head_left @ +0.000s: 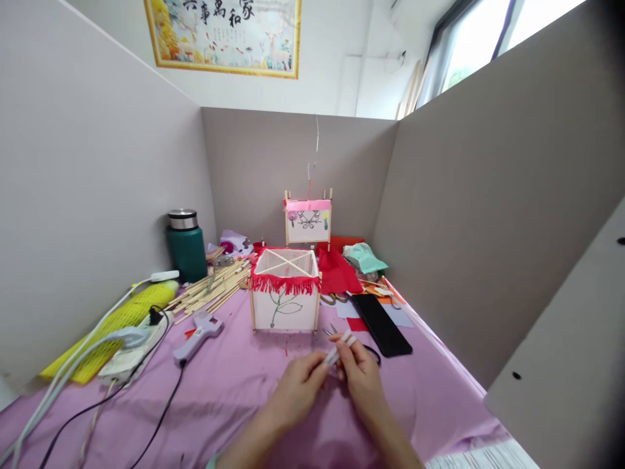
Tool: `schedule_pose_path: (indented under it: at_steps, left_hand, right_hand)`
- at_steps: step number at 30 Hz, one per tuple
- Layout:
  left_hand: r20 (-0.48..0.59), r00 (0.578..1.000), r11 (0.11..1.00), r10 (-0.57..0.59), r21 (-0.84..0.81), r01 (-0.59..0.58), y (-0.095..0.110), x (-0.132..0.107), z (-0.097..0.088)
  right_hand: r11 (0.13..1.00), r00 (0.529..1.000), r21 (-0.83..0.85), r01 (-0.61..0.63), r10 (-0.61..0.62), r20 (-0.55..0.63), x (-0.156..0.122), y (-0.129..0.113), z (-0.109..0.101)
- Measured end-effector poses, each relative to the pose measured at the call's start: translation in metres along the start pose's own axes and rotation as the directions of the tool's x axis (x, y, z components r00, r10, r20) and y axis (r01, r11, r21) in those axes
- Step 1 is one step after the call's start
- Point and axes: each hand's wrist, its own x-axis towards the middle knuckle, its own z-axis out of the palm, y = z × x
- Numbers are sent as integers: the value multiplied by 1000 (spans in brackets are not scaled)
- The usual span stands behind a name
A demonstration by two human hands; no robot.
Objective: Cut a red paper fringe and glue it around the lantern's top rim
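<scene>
My left hand (297,387) and my right hand (360,372) meet low over the purple cloth (234,397), and both pinch a small white stick-like piece (340,348) between their fingertips. Just beyond them stands a square paper lantern (284,288) with a wooden frame, red fringe round its top and a plant drawn on its front. Behind it a second, smaller lantern (308,220) with pink trim and a butterfly drawing hangs from a thread. Small scissors (330,331) lie between the hands and the near lantern.
A glue gun (198,333) with a black cord lies at the left, beside a power strip (131,355) and yellow mesh (114,326). A bundle of wooden sticks (215,290) and a green flask (187,246) stand further back. A black phone (381,324) lies right. Grey partitions wall the desk.
</scene>
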Motion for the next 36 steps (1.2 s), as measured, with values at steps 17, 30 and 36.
schedule_pose_path:
  at_steps: [17, 30, 36]
  left_hand:
    - [5, 1000, 999, -13, 40, 13, -3, -6, -4]
    - [-121, 985, 976, 127, 195, -101, 4, -9, 3]
    - [-137, 983, 976, 120, 199, -91, 2, -12, 3]
  right_hand:
    - [980, 994, 184, -74, 87, -63, 3, 0, -1]
    - [939, 990, 345, -1, 51, -135, -1, -2, -2]
    - [875, 994, 483, -22, 70, -81, 1, -1, -4]
